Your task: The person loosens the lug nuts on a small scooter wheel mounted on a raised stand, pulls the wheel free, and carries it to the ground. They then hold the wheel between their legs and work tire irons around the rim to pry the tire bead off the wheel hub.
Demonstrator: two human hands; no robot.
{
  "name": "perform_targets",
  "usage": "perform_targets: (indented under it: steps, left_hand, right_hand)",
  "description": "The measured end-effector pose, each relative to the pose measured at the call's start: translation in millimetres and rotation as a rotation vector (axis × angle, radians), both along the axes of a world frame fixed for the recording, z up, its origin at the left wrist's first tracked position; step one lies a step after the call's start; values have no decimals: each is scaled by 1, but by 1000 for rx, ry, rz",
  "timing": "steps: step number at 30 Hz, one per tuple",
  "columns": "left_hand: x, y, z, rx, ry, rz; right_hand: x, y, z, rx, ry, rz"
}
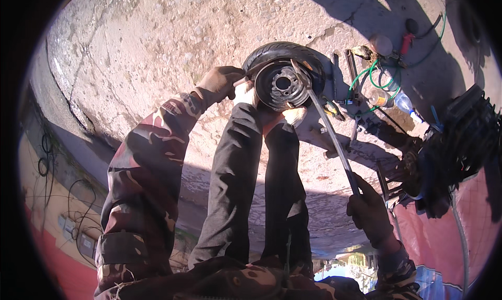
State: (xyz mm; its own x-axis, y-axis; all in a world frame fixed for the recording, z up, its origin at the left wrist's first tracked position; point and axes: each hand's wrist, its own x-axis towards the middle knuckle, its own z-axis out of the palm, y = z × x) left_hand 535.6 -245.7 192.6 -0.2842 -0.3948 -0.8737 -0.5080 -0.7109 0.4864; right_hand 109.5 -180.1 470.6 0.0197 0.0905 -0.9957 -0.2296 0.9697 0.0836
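Observation:
A small black tyre on a dark metal wheel rim [284, 74] lies flat on the concrete ground, pinned under my feet. My left hand [218, 82], in a brown glove, grips a short metal lever [243, 79] wedged at the tyre's left edge. My right hand [369, 206], also gloved, holds the near end of a long metal tyre lever [329, 130]. The far tip of that long lever is hooked over the rim at the tyre's upper right. My dark trouser legs run from the lower middle up to the wheel.
Loose tools [351, 70], a green hose [368, 78] and a plastic bottle [400, 99] lie on the ground right of the wheel. A dark machine part [460, 143] stands at the far right above a red surface. Cracked concrete [157, 44] spreads to the left.

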Motion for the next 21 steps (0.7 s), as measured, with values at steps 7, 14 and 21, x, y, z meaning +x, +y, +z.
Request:
perform_targets:
  steps: [7,14,21]
  left_hand:
    - [15,-54,-8,304,-135,-77]
    - [16,-69,-54,400,-195,114]
    - [8,-89,-90,267,-71,-74]
  right_hand:
    - [-24,-41,2,-367,179,380]
    - [-11,-109,-2,-534,238,338]
    - [-10,-105,-17,-654,104,528]
